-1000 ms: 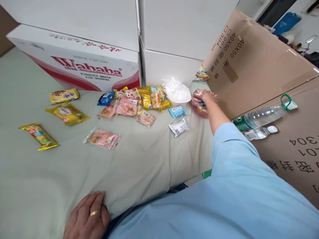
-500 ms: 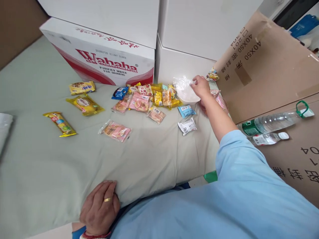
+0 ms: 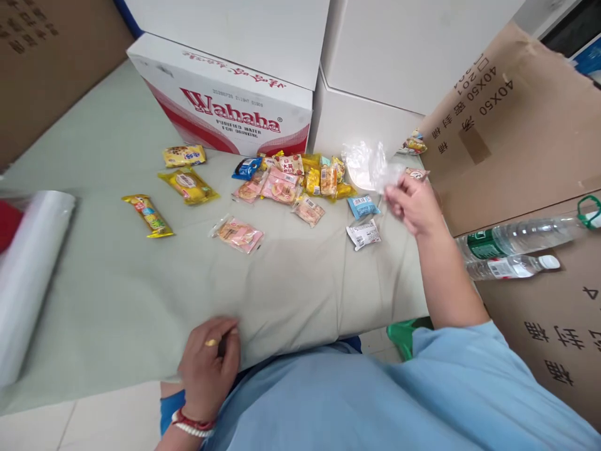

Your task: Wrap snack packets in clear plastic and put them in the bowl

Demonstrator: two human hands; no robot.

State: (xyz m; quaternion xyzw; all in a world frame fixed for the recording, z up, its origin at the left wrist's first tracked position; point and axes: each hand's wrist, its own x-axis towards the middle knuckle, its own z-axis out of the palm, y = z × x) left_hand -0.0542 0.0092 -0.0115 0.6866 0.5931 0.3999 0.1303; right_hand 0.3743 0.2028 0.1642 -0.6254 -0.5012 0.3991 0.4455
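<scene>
My right hand [image 3: 413, 203] is closed on a crinkled clear plastic bag [image 3: 385, 170], pinched between thumb and fingers and partly smeared by motion. Behind it, against the white box, lies a white bowl-like thing [image 3: 364, 178], partly covered by the clear plastic. A blue snack packet [image 3: 363, 207] and a white snack packet [image 3: 364, 234] lie just left of this hand. My left hand [image 3: 210, 360], with a gold ring, rests at the table's front edge, fingers curled and nothing visible in them.
Several packaged snacks [image 3: 280, 185] are heaped before the Wahaha carton [image 3: 225, 106]. Yellow packets [image 3: 188, 186] lie further left. A plastic roll [image 3: 35, 282] is at the left edge. Cardboard [image 3: 498, 125] walls the right side, beside a large water bottle [image 3: 521, 238] and a small bottle [image 3: 516, 267].
My right hand has drawn back toward me, pulling the clear plastic up and right. My left hand's fingers are more curled. The view has shifted, bringing the plastic roll further in.
</scene>
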